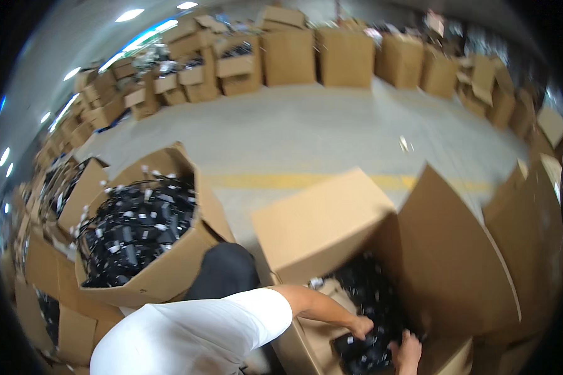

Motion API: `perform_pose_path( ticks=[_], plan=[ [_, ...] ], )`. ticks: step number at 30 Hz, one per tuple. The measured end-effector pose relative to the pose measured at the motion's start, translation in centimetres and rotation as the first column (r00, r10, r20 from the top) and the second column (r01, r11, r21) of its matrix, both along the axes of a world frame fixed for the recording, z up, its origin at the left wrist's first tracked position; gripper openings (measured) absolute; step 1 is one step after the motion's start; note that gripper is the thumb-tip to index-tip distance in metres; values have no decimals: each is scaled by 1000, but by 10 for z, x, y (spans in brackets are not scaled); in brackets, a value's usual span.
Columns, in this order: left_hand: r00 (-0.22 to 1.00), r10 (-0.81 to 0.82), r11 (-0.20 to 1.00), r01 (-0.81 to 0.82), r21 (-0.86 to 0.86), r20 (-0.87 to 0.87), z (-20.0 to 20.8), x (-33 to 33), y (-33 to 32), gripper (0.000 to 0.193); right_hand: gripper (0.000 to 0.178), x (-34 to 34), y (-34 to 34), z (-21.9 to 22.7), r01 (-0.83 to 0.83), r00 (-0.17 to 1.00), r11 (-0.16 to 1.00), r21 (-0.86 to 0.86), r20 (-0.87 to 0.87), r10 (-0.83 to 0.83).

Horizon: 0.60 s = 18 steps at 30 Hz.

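Note:
An open cardboard box (294,340) stands right in front of me, its flaps raised. Packed inside are black power adapters (372,281) with cords and small pale labels. My left hand (361,326) reaches in from the left, its fingers closed on a clump of the black adapters. To its right, my right hand (408,351) is curled at the near right side of the same clump, thumb apart from the bent fingers. Exactly which pieces each hand grips is partly hidden. A bare cardboard piece (341,297) lies inside the box, left of the adapters.
A large carton (169,265) at left is heaped with black adapters and white-tipped cords. A tall flap (460,262) rises on the right. Beyond a yellow floor line (263,180), filled cartons (288,57) stand in a row. White scraps (406,144) lie on the grey floor.

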<state>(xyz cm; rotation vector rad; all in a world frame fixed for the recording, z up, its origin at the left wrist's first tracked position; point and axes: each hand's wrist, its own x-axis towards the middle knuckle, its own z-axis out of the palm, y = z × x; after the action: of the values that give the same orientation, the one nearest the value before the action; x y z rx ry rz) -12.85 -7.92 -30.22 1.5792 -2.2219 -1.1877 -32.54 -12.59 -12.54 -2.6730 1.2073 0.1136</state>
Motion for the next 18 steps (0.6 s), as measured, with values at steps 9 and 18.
perform_pose_path(
  ticks=[9, 18],
  plan=[
    [877, 339, 745, -472, -472, -341, 374, 218, 180, 40, 36, -16, 11, -27, 150, 988, 946, 289, -25, -149],
    [133, 728, 492, -784, -379, 672, 336, 397, 567, 85, 42, 1, 23, -14, -85, 994, 972, 221, -53, 99]
  ],
)
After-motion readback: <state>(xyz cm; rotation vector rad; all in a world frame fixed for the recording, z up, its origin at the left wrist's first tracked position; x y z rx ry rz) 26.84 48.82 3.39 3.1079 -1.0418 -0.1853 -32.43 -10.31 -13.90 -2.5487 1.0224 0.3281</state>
